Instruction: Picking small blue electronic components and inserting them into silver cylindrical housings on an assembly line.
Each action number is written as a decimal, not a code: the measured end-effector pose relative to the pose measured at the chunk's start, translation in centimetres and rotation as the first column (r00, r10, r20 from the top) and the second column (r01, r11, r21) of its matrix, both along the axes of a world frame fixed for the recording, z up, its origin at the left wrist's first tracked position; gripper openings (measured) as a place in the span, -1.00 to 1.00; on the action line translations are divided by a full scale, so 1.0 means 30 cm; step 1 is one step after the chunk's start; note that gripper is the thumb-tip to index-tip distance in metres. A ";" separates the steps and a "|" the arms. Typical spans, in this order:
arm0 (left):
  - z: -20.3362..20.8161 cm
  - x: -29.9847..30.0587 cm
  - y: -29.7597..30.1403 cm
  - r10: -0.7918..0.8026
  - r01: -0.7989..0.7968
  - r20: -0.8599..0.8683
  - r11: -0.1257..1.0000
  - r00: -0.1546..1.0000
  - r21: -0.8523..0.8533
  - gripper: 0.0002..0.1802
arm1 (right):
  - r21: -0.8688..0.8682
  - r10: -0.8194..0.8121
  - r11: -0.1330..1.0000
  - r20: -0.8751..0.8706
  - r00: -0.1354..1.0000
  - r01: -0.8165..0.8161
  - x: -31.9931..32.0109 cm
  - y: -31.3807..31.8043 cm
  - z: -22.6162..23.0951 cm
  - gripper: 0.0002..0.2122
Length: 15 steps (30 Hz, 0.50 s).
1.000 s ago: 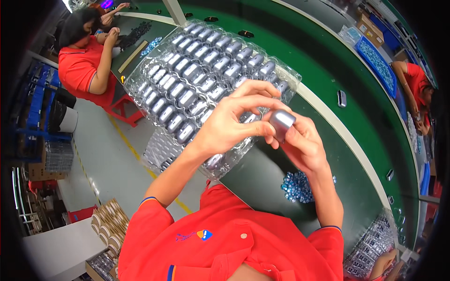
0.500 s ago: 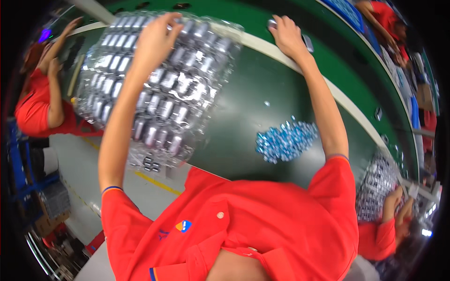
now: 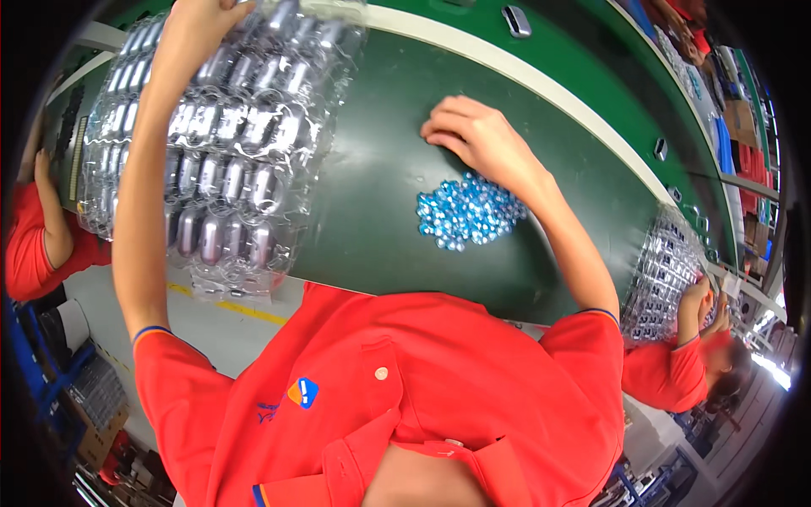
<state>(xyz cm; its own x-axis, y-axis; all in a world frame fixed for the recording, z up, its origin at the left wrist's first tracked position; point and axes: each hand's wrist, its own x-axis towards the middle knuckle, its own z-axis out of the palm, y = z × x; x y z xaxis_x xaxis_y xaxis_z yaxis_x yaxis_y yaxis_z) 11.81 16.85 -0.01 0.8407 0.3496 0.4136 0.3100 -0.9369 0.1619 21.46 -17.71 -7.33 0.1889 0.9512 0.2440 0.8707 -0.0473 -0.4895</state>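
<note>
A: Wondering what's around that blue bead pile (image 3: pixel 467 215)?
B: Clear plastic tray (image 3: pixel 328 97) of silver cases (image 3: pixel 211 241) left of it, with the left forearm (image 3: pixel 140 211) crossing over and blocking some. Left hand (image 3: pixel 198 27) is way up the tray, can't tell if it's gripping anything.
A: Right hand (image 3: pixel 477 139)?
B: Just beyond the pile, fingers loosely bunched; can't tell if they hold something. Green belt (image 3: pixel 591 76) farther past the pile, co-worker (image 3: pixel 672 372) well to its right.

Free lane over tabletop (image 3: pixel 372 177) between plastic tray (image 3: pixel 319 139) and heap of blue pieces (image 3: pixel 467 213)
</note>
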 end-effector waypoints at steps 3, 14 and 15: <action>0.069 -0.062 -0.087 -0.129 0.257 0.248 0.758 0.960 -0.600 -0.61 | -0.075 -0.084 0.995 -0.220 0.972 0.069 -0.016 0.012 0.043 -0.82; 0.002 -0.126 -0.226 -0.191 0.526 0.499 0.455 0.846 -0.718 -0.65 | 0.113 -0.091 0.915 -0.878 0.471 0.387 0.002 0.407 0.208 -0.80; 0.005 -0.124 -0.223 -0.190 0.526 0.500 0.460 0.845 -0.716 -0.65 | 0.093 -0.121 0.910 -0.873 0.473 0.405 0.004 0.421 0.205 -0.79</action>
<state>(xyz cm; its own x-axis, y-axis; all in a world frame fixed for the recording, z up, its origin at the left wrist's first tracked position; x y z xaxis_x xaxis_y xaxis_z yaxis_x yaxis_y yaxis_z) 8.08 10.14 0.13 0.8557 0.3600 0.3718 -0.2461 -0.3488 0.9043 21.57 -5.09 -1.18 0.6654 0.7454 0.0407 0.0095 0.0460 -0.9989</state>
